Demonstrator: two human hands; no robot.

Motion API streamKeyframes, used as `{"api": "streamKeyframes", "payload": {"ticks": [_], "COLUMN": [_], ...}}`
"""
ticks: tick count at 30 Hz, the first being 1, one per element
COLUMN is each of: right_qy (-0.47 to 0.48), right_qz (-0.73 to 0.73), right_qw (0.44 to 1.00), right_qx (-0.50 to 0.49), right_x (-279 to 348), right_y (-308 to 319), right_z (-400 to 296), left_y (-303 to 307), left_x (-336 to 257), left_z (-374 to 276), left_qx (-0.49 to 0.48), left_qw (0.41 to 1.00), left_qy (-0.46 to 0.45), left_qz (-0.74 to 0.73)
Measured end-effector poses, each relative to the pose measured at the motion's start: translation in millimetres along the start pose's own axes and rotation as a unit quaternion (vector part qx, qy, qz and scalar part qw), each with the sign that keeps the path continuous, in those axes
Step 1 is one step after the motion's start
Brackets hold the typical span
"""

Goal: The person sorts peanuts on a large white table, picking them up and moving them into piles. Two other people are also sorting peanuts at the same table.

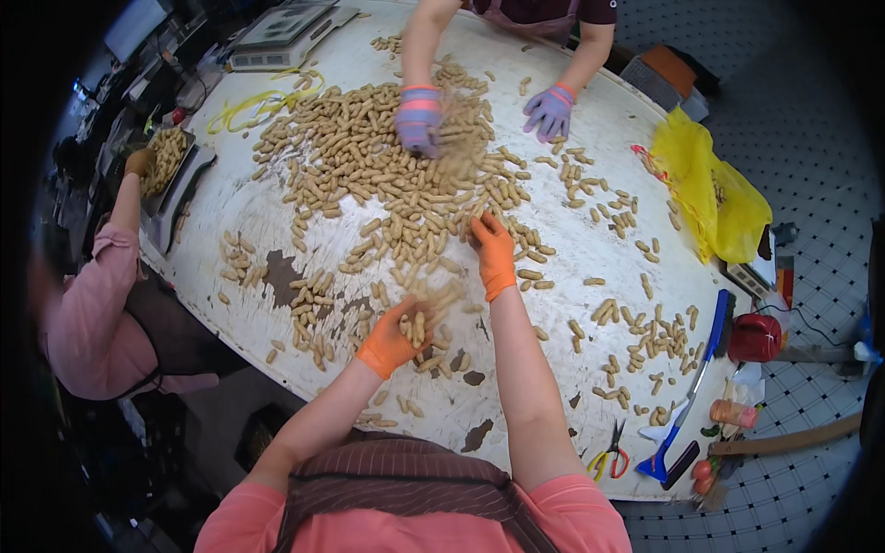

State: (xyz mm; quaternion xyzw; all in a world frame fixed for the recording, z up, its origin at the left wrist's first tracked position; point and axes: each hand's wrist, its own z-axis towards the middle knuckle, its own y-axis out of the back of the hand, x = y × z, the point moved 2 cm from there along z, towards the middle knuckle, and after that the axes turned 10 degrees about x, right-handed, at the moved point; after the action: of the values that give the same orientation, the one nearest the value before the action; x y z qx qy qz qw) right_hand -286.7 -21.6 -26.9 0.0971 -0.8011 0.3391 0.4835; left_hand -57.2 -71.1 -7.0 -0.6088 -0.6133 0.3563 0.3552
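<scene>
My left hand (395, 337), in an orange glove, holds a few unshelled peanuts (415, 329) in its cupped palm, low over the near part of the table. Blurred peanuts show just above its fingertips. My right hand (492, 247), gloved the same way, reaches to the near edge of the big peanut pile (366, 138). Its fingertips touch peanuts there, and whether they grip any is hidden by the hand. Below and around my left hand lie loose peanuts on the worn white tabletop (442, 442).
Across the table a co-worker's gloved hand (417, 121) sweeps the pile; another person's hand (140, 162) rests at a peanut-filled tray on the left scale (176, 197). At right lie a yellow plastic bag (719, 186), snips (611, 453) and a blue-handled brush (681, 422).
</scene>
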Motion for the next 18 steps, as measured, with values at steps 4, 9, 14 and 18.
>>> {"api": "streamKeyframes", "payload": {"ticks": [4,9,14,18], "right_qy": [0.146,0.206,0.184,0.093], "right_qz": [-0.253,-0.391,-0.307,-0.272], "right_qw": [0.955,0.893,0.929,0.956], "right_qx": [-0.059,-0.083,-0.1,-0.06], "right_x": [5.0,31.1,29.5,29.3], "right_y": [10.8,0.2,8.2,5.0], "right_z": [9.3,-4.2,2.5,-2.9], "left_y": [-0.6,3.2,4.4,11.8], "left_x": [0.5,-1.1,0.5,-3.1], "left_z": [2.0,-0.5,-0.6,3.7], "left_qx": [0.021,0.034,0.036,0.07], "left_qw": [1.0,0.999,0.999,0.997], "left_qy": [0.016,0.016,0.025,-0.002], "left_qz": [0.01,0.011,0.019,0.012]}}
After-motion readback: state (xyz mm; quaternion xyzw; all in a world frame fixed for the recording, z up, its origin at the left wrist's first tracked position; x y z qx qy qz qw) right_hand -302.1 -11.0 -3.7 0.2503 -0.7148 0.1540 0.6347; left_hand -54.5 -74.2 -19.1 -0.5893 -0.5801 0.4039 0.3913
